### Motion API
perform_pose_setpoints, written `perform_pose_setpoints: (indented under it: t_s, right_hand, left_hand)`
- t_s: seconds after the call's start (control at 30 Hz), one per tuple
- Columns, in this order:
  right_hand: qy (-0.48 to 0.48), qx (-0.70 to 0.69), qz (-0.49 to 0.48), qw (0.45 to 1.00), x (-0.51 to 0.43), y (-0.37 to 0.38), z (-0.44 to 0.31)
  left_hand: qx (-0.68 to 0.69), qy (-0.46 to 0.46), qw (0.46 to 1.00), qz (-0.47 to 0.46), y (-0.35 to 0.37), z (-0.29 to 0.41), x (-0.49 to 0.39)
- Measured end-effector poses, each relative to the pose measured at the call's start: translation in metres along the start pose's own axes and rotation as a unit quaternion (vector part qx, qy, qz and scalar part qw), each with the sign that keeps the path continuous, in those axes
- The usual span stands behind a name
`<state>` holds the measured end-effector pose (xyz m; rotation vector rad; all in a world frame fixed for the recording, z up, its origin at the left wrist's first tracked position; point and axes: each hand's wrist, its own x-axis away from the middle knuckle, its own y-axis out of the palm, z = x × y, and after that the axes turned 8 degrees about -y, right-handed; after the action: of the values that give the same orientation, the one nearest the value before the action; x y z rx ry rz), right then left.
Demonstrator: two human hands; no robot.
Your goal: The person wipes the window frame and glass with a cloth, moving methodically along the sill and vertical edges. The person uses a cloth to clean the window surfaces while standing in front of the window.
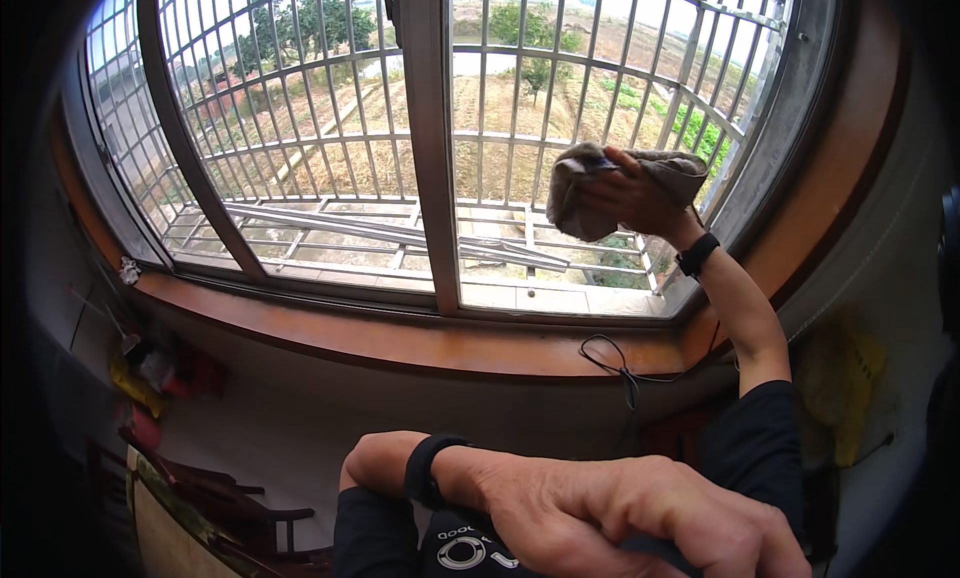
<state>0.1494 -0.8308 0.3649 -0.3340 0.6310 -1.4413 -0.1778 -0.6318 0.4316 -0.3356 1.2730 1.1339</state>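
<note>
My right hand (626,195) is raised at the right part of a sliding window, its fingers spread over a bunched grey-brown cloth (574,195). Part of the cloth hangs past the hand on the right. Whether the cloth presses on glass cannot be told. My left hand (600,503) is close to the camera, in front of my chest, palm down with bent fingers. Nothing shows in it, but its fingertips are cut off by the lower edge. The dark window frame upright (427,150) stands to the left of the cloth.
A wooden sill (360,334) runs below the window, with a looped black cable (622,368) hanging over it. Metal security bars (337,135) stand outside. Dark wooden furniture (217,495) is at lower left; a yellow item (855,383) hangs at right.
</note>
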Motion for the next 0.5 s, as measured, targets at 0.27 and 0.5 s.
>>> perform_pose_setpoints:
  t_s: [0.27, 0.5]
  right_hand:
    - [0.191, 0.145, 0.189, 0.952, 0.026, -0.085, 0.132]
    - [0.402, 0.197, 0.294, 0.845, 0.006, -0.134, 0.248]
  left_hand:
    - [-0.070, -0.038, 0.996, -0.033, -0.021, 0.007, 0.002]
    - [-0.086, -0.036, 0.995, -0.045, -0.029, 0.022, 0.011]
